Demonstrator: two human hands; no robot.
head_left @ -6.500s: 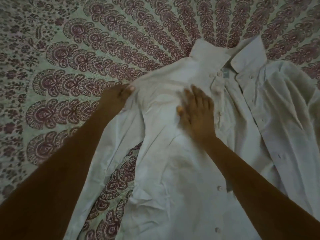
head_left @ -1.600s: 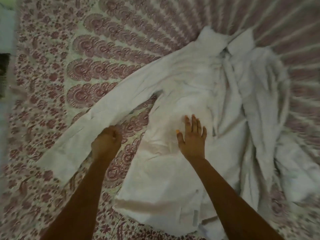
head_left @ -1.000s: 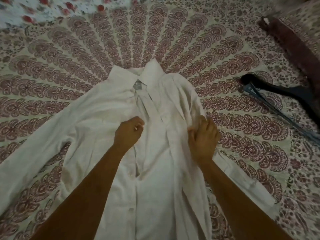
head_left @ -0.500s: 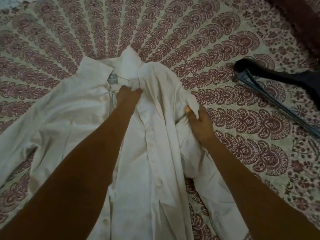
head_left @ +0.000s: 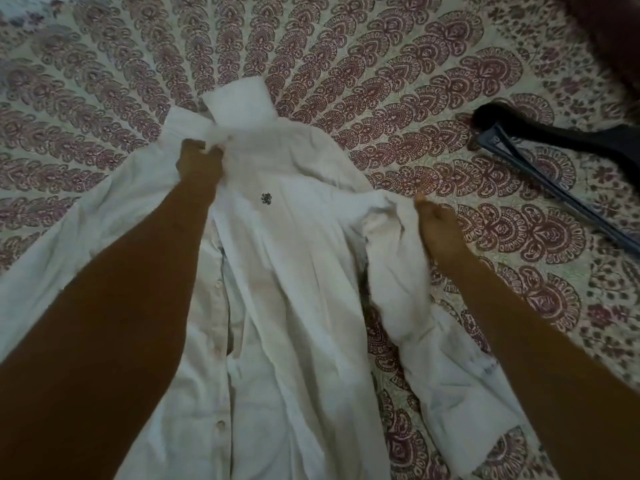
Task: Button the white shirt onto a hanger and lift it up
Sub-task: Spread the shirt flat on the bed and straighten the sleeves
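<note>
The white shirt lies front up on the patterned bedspread, collar at the far end, a small dark emblem on its chest. My left hand pinches the shirt's cloth just below the collar. My right hand grips the shirt's right shoulder where the sleeve begins. The front is unbuttoned along the placket, with several buttons showing beside my left forearm. A dark hanger lies on the bed to the right, apart from the shirt.
The bedspread with a maroon fan pattern covers the whole surface. A dark maroon object lies at the top right corner, beyond the hanger.
The shirt's right front panel has been laid flat over the chest, showing the emblem. My right hand has moved outward to the shoulder. My left hand stays near the collar.
</note>
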